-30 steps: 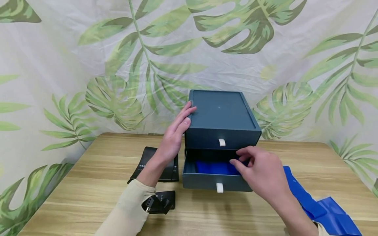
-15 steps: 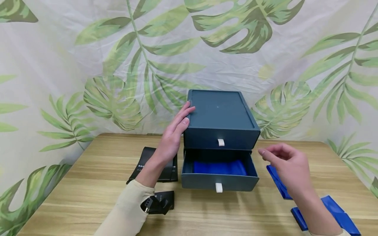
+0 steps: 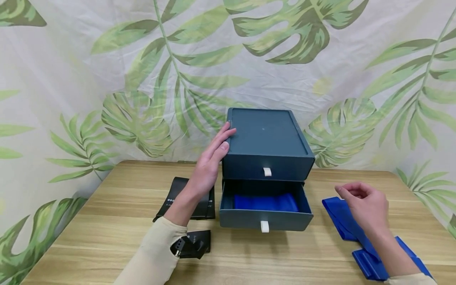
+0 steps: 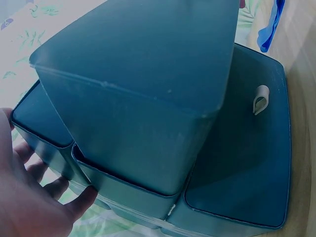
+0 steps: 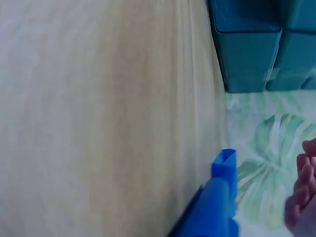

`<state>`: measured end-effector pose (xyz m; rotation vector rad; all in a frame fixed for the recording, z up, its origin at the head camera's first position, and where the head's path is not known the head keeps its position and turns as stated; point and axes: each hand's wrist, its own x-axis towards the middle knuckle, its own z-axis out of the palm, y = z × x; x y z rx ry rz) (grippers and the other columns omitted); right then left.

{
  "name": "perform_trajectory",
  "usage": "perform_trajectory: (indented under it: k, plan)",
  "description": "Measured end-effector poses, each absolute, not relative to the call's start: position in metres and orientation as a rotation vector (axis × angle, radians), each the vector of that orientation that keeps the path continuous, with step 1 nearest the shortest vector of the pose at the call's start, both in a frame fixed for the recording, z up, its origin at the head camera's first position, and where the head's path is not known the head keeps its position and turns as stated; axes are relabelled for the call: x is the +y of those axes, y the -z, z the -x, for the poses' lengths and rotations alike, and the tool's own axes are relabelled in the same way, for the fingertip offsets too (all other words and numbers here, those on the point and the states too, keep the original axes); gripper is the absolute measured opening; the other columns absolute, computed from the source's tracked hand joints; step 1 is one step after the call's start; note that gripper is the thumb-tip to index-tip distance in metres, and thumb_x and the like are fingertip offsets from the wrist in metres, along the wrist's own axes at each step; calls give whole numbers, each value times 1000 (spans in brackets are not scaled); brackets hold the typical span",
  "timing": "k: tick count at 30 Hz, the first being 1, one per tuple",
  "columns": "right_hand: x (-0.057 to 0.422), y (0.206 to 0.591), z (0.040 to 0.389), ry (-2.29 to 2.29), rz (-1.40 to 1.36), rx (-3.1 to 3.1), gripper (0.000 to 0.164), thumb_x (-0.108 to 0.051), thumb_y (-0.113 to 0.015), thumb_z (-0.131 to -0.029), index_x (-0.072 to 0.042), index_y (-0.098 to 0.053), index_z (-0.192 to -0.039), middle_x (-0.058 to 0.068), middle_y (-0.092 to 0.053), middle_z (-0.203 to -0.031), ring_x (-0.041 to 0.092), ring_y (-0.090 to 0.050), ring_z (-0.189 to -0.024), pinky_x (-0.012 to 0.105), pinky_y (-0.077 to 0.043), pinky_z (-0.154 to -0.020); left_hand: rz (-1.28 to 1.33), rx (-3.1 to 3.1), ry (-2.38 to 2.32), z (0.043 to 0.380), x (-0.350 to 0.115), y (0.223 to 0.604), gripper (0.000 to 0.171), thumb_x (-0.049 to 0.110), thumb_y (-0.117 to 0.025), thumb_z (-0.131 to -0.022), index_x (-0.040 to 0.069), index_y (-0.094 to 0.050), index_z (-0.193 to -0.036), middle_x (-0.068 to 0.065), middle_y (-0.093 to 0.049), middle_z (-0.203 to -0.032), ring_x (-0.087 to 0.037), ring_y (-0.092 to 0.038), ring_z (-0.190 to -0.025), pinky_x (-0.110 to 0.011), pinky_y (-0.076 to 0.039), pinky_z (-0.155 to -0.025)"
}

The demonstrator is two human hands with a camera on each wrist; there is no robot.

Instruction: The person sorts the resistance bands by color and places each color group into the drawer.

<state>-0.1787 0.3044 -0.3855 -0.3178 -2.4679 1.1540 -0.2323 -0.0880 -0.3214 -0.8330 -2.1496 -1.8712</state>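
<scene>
A dark blue-green drawer unit [image 3: 263, 134] stands at the back of the table. My left hand [image 3: 208, 166] rests along its left side, fingers extended onto the top edge. The drawer [image 3: 265, 221] below the top one is pulled out, with a flat, folded blue band [image 3: 265, 202] lying inside. In the left wrist view, a lower drawer front [image 4: 247, 148] with a white tab shows beside the pulled-out one. My right hand [image 3: 370, 208] hovers to the right, fingers loosely curled around nothing, over a blue band [image 3: 338, 217] on the table.
More blue band material [image 3: 370, 265] lies folded at the front right, partly under the right forearm in view. Left of the unit are a folded black band [image 3: 206, 209] and a smaller black piece [image 3: 204, 239], both partly behind the left arm. A leaf-print cloth [image 3: 199, 79] hangs behind.
My right hand has come out of the pulled-out drawer and moved right, leaving the folded blue band in full sight. My left hand has stayed on the unit's side.
</scene>
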Motion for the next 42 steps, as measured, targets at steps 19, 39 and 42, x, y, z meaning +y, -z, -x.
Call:
perform_trajectory:
  k: [19, 39, 42]
  plan:
    - [351, 432, 207, -9, -661, -2256, 38, -37, -59, -105, -3, -76, -99, 13, -71, -90, 29, -70, -77, 47, -58, -57, 832, -2147, 1870, 234, -87, 322, 49, 29, -36, -116, 15, -44, -162, 6, -19, -179, -13, -13, -167, -55, -15, -134]
    - [364, 449, 209, -383, -610, -2566, 30, 6, -79, -87, -10, -80, -113, 9, -75, -113, 31, -66, -107, 36, -45, -90, 826, -2147, 1874, 235, -87, 322, 49, 29, -35, -116, 14, -44, -162, 7, -20, -179, -13, -13, -166, -54, -15, -134]
    - [364, 451, 211, -312, -654, -2477, 28, 5, -84, -81, -10, -80, -104, 6, -75, -105, 28, -68, -98, 39, -49, -86, 826, -2144, 1875, 236, -86, 321, 49, 28, -35, -116, 14, -44, -161, 7, -20, -179, -13, -14, -166, -54, -15, -134]
